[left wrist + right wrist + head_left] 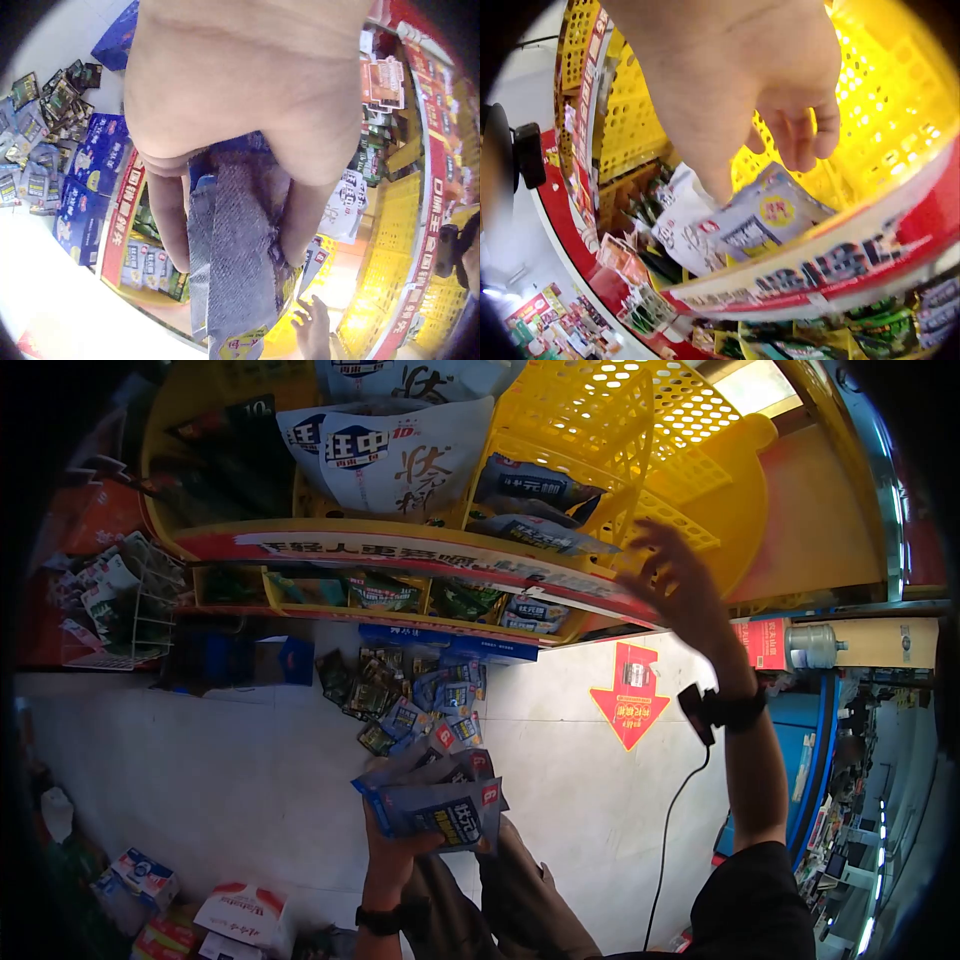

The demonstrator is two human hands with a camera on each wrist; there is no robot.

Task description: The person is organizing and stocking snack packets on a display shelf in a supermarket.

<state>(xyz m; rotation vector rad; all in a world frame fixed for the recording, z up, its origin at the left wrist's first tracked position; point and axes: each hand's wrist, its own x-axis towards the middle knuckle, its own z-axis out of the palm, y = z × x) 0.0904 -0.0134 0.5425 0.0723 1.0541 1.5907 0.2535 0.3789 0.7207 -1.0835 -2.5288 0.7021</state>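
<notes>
My left hand (392, 852) grips several grey-and-blue snack packets (440, 815) above the floor, in front of my legs. In the left wrist view, thumb and fingers clasp the stacked packets (244, 247) from both sides. My right hand (685, 595) is raised at the front edge of the yellow display shelf (700, 470), fingers loosely bent and holding nothing. Grey packets (545, 535) lie in the shelf compartment to its left. In the right wrist view, the hand hovers over one such grey packet (769, 217), with perforated yellow dividers behind.
Large white bags (400, 460) stand in the compartment farther left. Below, a lower tier (390, 595) holds green and grey packets. Loose small packets (400, 695) are piled on the floor beside a blue box (450, 643). Cartons (245, 915) stand at the lower left.
</notes>
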